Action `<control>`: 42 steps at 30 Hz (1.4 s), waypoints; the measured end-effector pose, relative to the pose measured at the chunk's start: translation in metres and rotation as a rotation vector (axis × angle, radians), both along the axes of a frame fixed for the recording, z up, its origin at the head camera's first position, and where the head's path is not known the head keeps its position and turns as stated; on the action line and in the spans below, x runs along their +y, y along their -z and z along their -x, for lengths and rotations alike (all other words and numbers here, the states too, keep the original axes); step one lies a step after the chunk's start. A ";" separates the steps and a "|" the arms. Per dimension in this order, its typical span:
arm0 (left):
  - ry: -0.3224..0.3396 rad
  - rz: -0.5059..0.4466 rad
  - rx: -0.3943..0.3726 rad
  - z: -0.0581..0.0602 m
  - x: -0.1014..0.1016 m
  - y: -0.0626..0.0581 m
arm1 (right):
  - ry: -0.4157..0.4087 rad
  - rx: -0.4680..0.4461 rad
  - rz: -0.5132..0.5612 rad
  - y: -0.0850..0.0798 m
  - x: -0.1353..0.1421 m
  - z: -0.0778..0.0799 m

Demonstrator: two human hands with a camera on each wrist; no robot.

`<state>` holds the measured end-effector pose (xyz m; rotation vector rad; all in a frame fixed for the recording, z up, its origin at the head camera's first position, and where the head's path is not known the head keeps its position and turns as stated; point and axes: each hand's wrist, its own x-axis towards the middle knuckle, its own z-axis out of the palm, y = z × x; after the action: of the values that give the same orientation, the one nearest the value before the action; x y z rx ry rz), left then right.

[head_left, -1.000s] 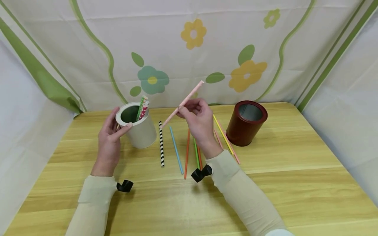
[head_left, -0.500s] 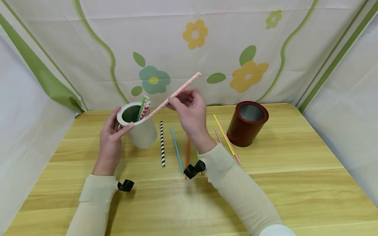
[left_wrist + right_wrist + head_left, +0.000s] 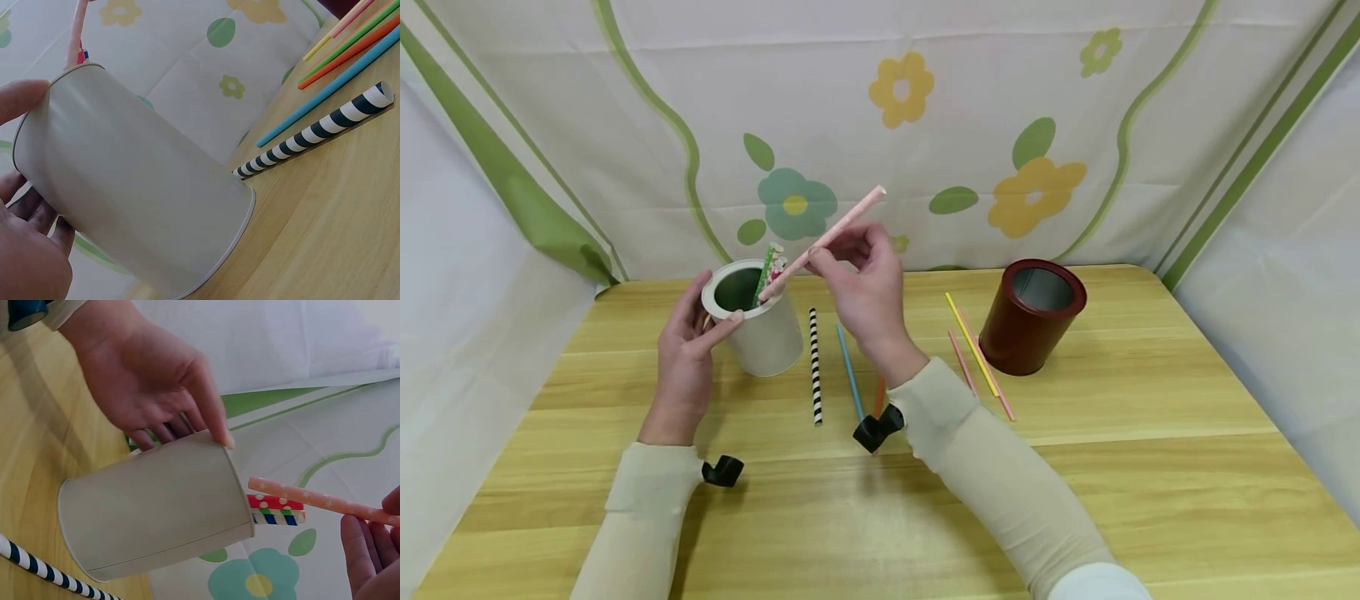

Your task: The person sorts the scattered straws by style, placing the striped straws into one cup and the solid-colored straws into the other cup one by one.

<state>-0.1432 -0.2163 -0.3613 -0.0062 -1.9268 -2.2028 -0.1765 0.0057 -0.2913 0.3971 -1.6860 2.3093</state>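
Observation:
A white can [image 3: 767, 337] stands on the wooden table at left. My left hand [image 3: 685, 358] holds it by the rim, thumb on the near edge and fingers round the left side. Out of its mouth poke a green patterned straw [image 3: 766, 271], a red dotted straw [image 3: 275, 502] and a blue-striped one [image 3: 275, 517]. My right hand [image 3: 867, 292] pinches a pink straw [image 3: 850, 215] with white stars, slanting down to the left. The straw's lower tip is over the can's right rim; in the right wrist view it is just outside the mouth.
Right of the white can lie a black-and-white striped straw [image 3: 816, 367], a blue straw [image 3: 848, 362] and an orange straw [image 3: 881, 393]. A green straw [image 3: 350, 44] lies beyond. Yellow [image 3: 972, 342] and pink straws lie beside a dark red can [image 3: 1026, 333]. Behind hangs a flowered curtain [image 3: 865, 142].
My right hand has moved left with the pink straw, bringing its lower tip from above the striped straw to the white can's mouth. The left hand keeps its hold on the can.

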 end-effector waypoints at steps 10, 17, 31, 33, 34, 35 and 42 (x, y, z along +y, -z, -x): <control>-0.010 -0.003 -0.014 0.000 0.004 -0.005 | 0.051 0.054 -0.165 0.009 -0.007 0.002; -0.027 0.014 -0.044 -0.003 0.003 -0.012 | 0.056 0.049 -0.228 0.012 -0.013 0.003; 0.012 0.107 -0.061 -0.003 0.005 -0.022 | -0.005 0.015 -0.341 0.017 -0.020 0.004; 0.013 0.099 -0.054 -0.003 0.006 -0.022 | -0.011 0.006 -0.357 0.017 -0.020 0.004; 0.013 0.093 -0.050 -0.003 0.007 -0.022 | -0.014 0.003 -0.364 0.018 -0.020 0.005; 0.014 0.088 -0.046 -0.003 0.008 -0.022 | -0.017 -0.002 -0.370 0.018 -0.020 0.005; 0.015 0.089 -0.047 -0.003 0.009 -0.023 | -0.033 -0.038 -0.397 0.020 -0.021 0.006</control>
<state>-0.1406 -0.2076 -0.3385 0.0172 -2.0547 -2.1432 -0.1821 -0.0156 -0.3115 0.4605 -2.1753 2.0054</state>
